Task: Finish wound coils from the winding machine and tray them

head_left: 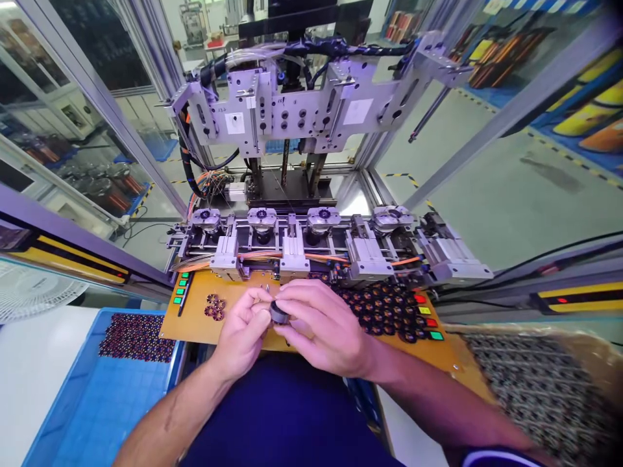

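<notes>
Both hands meet over the front of the orange-yellow work board (195, 327). Between them sits a small round dark ring-shaped part (279, 314), probably a motor stator core, its details partly covered by fingers. My left hand (247, 327) pinches its left side with thumb and forefinger. My right hand (326, 324) curls over the top and right side, fingers closed on the same part. A few copper-coloured wound rings (214, 307) lie on the board to the left. Many dark round parts (384, 308) stand in rows to the right of my right hand.
Beyond my hands is a machine with several round fixtures (261, 220) and metal slides (294, 250). Green buttons (180, 291) are at left, coloured buttons (425, 311) at right. A blue tray (97, 402) holds small rings; grey parts (540, 395) fill a box at right.
</notes>
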Action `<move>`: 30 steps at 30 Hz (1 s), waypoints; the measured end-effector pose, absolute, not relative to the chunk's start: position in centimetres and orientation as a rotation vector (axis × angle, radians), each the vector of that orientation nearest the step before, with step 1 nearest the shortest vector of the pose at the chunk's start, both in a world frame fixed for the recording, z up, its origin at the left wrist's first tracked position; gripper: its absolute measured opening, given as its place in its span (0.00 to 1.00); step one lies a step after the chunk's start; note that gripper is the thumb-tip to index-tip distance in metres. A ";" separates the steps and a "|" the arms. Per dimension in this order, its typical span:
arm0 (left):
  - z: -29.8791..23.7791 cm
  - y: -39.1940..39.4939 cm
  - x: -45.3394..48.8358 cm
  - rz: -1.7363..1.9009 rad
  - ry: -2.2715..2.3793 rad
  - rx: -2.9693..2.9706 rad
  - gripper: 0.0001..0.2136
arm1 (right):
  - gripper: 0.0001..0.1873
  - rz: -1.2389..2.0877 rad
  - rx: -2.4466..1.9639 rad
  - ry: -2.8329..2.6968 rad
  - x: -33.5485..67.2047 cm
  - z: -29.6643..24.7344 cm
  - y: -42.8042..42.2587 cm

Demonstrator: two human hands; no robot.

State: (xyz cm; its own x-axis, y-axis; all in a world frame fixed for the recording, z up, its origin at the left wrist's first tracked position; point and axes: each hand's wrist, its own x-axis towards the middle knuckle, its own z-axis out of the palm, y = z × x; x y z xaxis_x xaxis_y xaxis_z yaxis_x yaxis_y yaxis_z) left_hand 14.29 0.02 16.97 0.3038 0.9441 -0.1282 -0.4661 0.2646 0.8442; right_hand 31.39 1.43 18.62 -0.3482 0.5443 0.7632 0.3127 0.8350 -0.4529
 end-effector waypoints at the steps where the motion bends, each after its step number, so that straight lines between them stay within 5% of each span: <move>1: 17.0 -0.2 14.4 1.072 0.733 0.795 0.14 | 0.18 0.286 -0.650 -1.927 31.1 18.4 1.4; 15: 17.0 -0.7 14.7 1.064 0.673 0.685 0.11 | 0.13 0.461 -0.699 -1.788 30.7 18.0 1.3; 30: 18.0 1.0 12.4 1.150 0.860 1.537 0.05 | 0.17 0.561 -0.668 -1.769 31.5 18.3 1.3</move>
State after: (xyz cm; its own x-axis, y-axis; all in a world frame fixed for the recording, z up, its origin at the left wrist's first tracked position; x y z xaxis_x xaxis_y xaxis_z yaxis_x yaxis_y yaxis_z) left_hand 12.44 1.00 18.04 0.2975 0.9214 0.2500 -0.0206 -0.2556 0.9666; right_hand 31.54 1.29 18.31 -0.2308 0.6845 0.6915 0.1610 0.7278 -0.6667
